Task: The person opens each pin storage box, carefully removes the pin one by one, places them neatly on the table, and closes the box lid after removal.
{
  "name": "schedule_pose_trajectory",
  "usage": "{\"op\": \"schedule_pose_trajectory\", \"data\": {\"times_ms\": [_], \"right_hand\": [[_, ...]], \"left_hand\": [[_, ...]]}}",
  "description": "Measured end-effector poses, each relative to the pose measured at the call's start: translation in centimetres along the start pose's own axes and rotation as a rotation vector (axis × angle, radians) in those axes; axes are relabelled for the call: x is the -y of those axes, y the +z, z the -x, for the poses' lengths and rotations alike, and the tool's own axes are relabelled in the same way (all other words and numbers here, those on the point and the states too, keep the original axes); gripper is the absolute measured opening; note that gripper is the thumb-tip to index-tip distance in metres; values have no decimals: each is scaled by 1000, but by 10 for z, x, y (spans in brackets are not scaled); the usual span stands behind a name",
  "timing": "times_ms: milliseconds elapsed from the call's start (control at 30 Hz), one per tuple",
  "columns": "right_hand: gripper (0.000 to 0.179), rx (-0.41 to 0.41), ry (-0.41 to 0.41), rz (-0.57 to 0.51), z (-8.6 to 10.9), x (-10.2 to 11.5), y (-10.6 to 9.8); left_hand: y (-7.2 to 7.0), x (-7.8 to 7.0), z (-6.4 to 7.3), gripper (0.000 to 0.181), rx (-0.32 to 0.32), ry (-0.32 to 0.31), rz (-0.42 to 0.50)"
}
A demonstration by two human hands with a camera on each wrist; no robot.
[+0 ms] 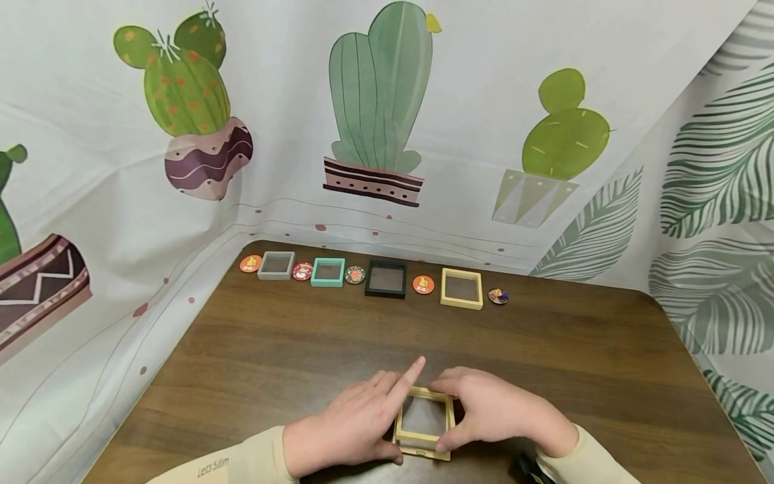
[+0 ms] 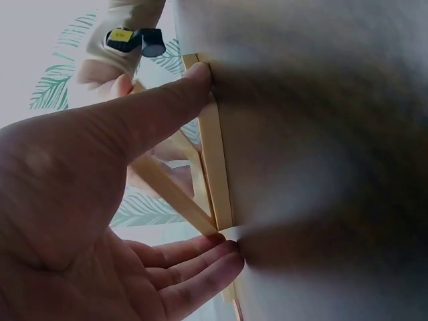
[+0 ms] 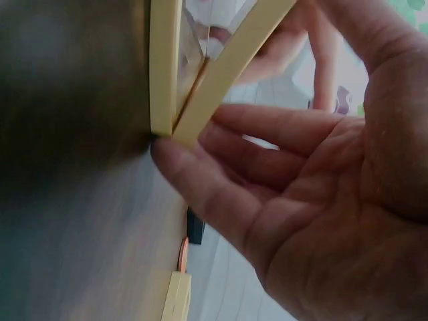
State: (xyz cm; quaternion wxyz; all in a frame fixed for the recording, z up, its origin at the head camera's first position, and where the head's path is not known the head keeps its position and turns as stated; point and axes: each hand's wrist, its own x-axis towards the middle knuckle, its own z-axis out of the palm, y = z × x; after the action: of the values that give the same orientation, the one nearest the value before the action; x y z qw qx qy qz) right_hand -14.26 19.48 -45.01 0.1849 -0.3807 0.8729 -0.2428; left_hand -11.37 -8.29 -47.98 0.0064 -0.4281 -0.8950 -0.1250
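A yellow square display frame with a clear middle lies on the table near the front edge. It is hinged and partly opened: in the left wrist view its lower half lies flat and its upper half slants up from the far side. My left hand holds the left side, thumb on the lower half's near corner, index finger stretched out in the head view, other fingertips by the hinge. On the right, my right hand grips the frame, thumb at its near corner, fingers around the hinge end.
Along the far table edge stand a grey frame, a turquoise frame, a black frame and another yellow frame. Round discs, such as an orange one, lie between them. A cactus-print cloth hangs behind.
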Motion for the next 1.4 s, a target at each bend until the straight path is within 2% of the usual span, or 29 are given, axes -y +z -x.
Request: {"op": "schedule_pose_trajectory", "data": {"times_ms": [267,467,667,933,1400], "right_hand": [[85,-27,6,203,0,17,14],[89,-56,6,326,1,25,23],[91,-73,17,324,2,25,26],[93,-68,38,288,3,25,25],[95,-79,75,297,3,30,27]], "left_hand": [[-1,3,1,126,90,1,-21],[0,6,0,116,100,8,11],[-3,9,-1,106,111,6,48],[-3,12,-2,103,105,23,55],[-3,5,-5,103,105,-25,1]]}}
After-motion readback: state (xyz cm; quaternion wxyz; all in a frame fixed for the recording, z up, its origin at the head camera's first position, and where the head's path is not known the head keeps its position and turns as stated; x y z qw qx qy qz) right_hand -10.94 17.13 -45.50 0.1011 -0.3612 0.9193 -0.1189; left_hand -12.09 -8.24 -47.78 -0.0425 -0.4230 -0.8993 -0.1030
